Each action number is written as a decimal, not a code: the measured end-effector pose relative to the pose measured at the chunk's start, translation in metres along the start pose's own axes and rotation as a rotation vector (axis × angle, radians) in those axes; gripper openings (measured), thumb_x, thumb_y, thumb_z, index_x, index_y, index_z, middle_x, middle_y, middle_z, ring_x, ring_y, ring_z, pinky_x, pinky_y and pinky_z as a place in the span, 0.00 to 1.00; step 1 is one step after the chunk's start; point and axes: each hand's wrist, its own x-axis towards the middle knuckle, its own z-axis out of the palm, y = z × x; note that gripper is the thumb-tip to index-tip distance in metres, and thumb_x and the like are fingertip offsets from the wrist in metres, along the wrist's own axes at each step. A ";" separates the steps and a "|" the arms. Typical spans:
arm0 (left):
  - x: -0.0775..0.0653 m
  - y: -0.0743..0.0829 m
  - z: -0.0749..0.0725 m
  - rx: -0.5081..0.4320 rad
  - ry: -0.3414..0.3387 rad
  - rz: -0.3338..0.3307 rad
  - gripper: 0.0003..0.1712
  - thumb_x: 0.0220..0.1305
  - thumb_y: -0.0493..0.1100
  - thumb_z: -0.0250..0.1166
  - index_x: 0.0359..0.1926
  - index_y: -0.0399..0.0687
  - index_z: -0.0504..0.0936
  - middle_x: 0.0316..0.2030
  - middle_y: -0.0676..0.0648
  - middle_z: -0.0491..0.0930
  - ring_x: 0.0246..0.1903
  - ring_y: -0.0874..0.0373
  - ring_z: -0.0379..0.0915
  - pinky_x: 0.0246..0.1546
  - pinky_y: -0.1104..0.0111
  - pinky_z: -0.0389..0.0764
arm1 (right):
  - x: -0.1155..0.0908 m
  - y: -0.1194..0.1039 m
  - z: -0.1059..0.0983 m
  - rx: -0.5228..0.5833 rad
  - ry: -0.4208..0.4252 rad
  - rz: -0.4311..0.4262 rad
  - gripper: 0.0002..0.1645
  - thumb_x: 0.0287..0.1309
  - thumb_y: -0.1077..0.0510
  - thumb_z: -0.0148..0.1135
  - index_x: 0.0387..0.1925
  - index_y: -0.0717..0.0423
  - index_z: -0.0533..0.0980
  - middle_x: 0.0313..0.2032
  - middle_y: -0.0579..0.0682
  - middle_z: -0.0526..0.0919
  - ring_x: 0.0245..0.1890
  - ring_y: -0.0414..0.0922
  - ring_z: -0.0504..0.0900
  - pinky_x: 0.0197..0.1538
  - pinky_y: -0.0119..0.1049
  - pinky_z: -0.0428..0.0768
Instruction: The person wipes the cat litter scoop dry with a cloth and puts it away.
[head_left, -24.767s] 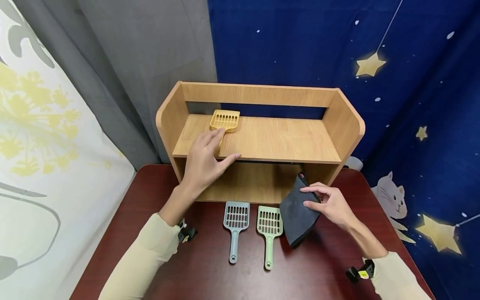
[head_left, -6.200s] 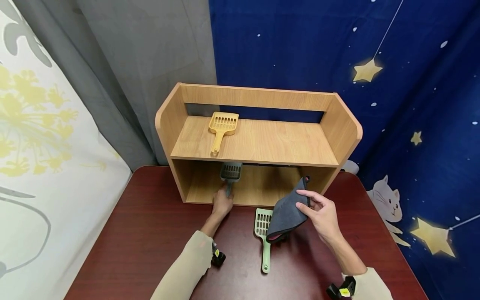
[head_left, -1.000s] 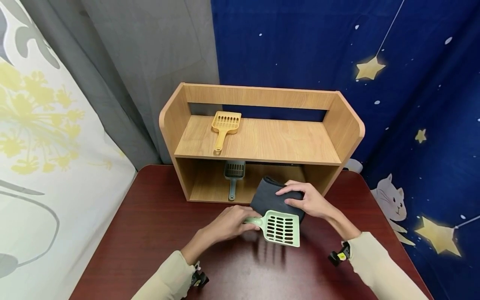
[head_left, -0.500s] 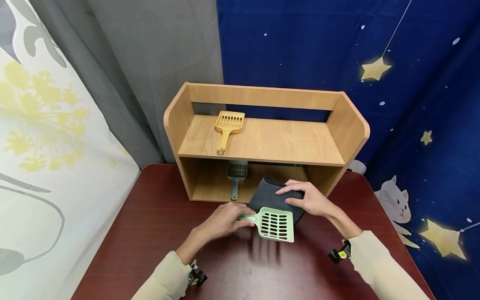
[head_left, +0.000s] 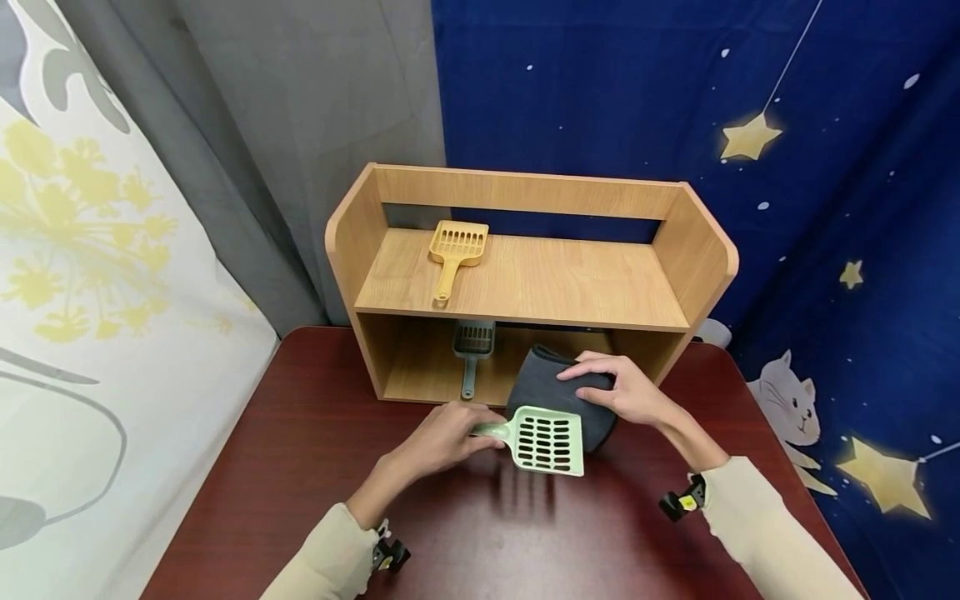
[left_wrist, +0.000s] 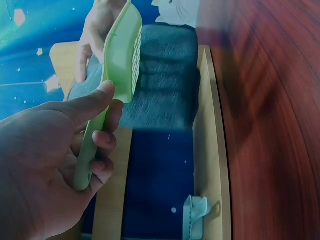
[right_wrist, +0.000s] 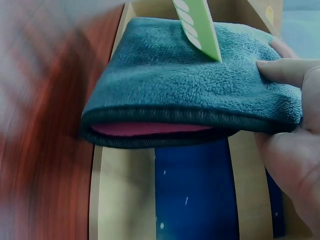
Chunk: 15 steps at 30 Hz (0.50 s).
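Observation:
My left hand [head_left: 450,437] grips the handle of a pale green slotted litter scoop [head_left: 550,442], raised over the table with its head pointing right. A folded dark grey cloth [head_left: 543,385], pink on an inner face in the right wrist view, is pinched at its right side by my right hand [head_left: 630,390]. The scoop's head overlaps the cloth in the head view. On the upper shelf lies a yellow litter scoop [head_left: 457,243], handle toward me. A blue-grey litter scoop [head_left: 474,340] lies in the lower compartment, toward its left.
A two-tier wooden shelf [head_left: 592,279] with raised sides stands at the back of the dark red table [head_left: 525,550]. Behind it hang a grey curtain [head_left: 315,125] and a blue star-patterned curtain [head_left: 600,92]. A white patterned fabric [head_left: 135,400] borders the left.
The yellow scoop was let go on the upper shelf, then the blue-grey one below. The green scoop was lifted off the table. Lately it shifts slightly left, the cloth slightly right.

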 end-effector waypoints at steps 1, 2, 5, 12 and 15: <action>0.001 0.002 0.000 0.003 0.000 0.003 0.14 0.66 0.48 0.75 0.51 0.53 0.92 0.41 0.57 0.89 0.39 0.65 0.83 0.39 0.66 0.82 | 0.003 -0.001 0.002 -0.001 0.004 -0.007 0.20 0.63 0.70 0.71 0.54 0.52 0.88 0.50 0.50 0.86 0.50 0.45 0.81 0.55 0.30 0.76; 0.003 0.004 0.001 0.009 0.000 0.008 0.14 0.66 0.48 0.75 0.51 0.54 0.92 0.41 0.57 0.88 0.38 0.65 0.82 0.39 0.66 0.82 | 0.007 -0.003 0.005 0.000 0.005 -0.012 0.20 0.63 0.70 0.71 0.54 0.52 0.88 0.50 0.49 0.86 0.50 0.45 0.81 0.55 0.31 0.76; 0.008 0.009 0.002 0.016 -0.010 0.010 0.14 0.66 0.49 0.75 0.51 0.55 0.92 0.39 0.58 0.87 0.36 0.66 0.80 0.38 0.67 0.80 | 0.015 -0.009 0.012 0.013 0.000 -0.016 0.19 0.64 0.69 0.71 0.55 0.52 0.88 0.51 0.49 0.86 0.50 0.45 0.81 0.55 0.32 0.77; 0.013 0.015 0.006 0.018 -0.013 0.007 0.15 0.67 0.51 0.74 0.52 0.56 0.92 0.39 0.58 0.87 0.36 0.67 0.80 0.38 0.67 0.80 | 0.023 -0.012 0.017 0.031 -0.020 -0.020 0.19 0.65 0.69 0.70 0.55 0.53 0.87 0.51 0.50 0.86 0.49 0.45 0.80 0.53 0.33 0.77; 0.011 0.013 0.005 0.020 0.003 -0.001 0.15 0.67 0.51 0.74 0.52 0.56 0.92 0.40 0.58 0.88 0.37 0.66 0.81 0.38 0.67 0.81 | 0.016 -0.009 0.012 0.005 -0.011 -0.014 0.19 0.66 0.69 0.70 0.56 0.53 0.87 0.51 0.50 0.86 0.50 0.44 0.80 0.53 0.32 0.77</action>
